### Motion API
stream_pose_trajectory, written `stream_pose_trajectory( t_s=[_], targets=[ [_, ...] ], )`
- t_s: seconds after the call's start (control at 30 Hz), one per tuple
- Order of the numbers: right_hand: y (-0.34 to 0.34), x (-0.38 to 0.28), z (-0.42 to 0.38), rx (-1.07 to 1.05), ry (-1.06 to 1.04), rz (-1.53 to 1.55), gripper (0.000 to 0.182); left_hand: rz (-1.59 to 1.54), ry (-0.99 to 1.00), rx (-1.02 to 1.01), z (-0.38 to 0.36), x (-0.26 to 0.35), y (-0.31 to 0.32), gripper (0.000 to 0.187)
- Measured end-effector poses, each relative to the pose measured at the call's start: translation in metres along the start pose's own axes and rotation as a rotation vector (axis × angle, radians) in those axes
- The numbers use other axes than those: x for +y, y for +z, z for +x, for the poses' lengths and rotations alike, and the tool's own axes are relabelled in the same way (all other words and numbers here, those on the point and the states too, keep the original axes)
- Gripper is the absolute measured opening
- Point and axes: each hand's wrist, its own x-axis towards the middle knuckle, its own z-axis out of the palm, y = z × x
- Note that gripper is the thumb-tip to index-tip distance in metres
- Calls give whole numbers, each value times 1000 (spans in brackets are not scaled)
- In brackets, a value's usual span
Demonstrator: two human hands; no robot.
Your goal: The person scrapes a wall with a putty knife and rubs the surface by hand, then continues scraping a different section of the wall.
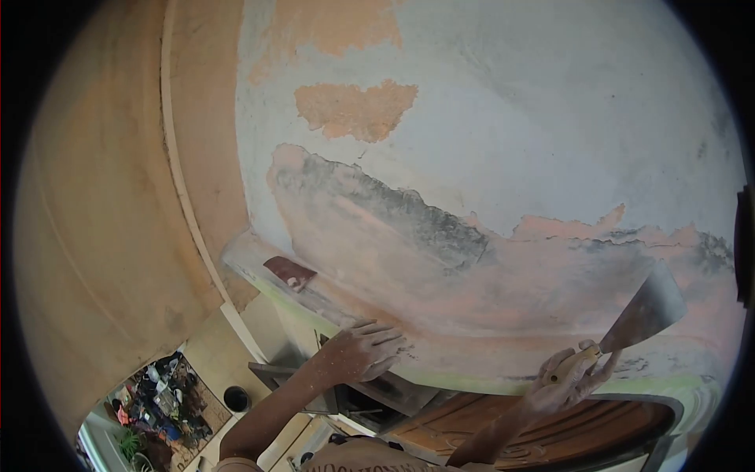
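My right hand (pixel 568 384), dusted with white powder, is closed around the pale handle of a putty knife (pixel 646 308). Its broad metal blade points up and to the right, overlapping the patchy wall (pixel 503 287) in this view. On the left, my left hand (pixel 366 351) lies with stretched fingers on the dusty ledge (pixel 464 358) at the wall's foot, and it is dusty too. Further left along that ledge is a flat dark red piece (pixel 285 271) with a small pale lump on it. Bare pink and grey patches show where the wall's white coat has come off.
Below the ledge is a brown wooden panel (pixel 543 433) with curved mouldings, and dark metal frame parts (pixel 393 389) stand beside it. Down at the lower left are a black bucket (pixel 236 399), a heap of mixed items (pixel 169 397) and a green plant (pixel 130 444).
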Motion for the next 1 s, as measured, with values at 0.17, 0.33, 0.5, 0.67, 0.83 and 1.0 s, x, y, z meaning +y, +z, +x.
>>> stream_pose_trajectory(
  t_s=[0.17, 0.33, 0.5, 0.67, 0.83, 1.0],
  targets=[
    [24, -22, -23, -146, 36, -35, 55, -18, -177, 228, -57, -21, 13, 32],
    [43, -4, -51, -513, 307, 194, 60, 1, -301, 220, -81, -28, 15, 33],
    [48, 11, -65, -926, 415, 238, 54, -33, -358, 269, -96, -31, 11, 36],
    [50, 15, -84, -1179, 546, 125, 46, -172, -409, 515, -105, -34, 16, 46],
    [44, 26, -89, -1334, 537, -24, 33, -496, -582, 726, -96, -28, 12, 58],
    [64, 16, -81, -1616, 541, 126, 30, -821, -601, 867, -86, -26, -3, 80]
  ],
)
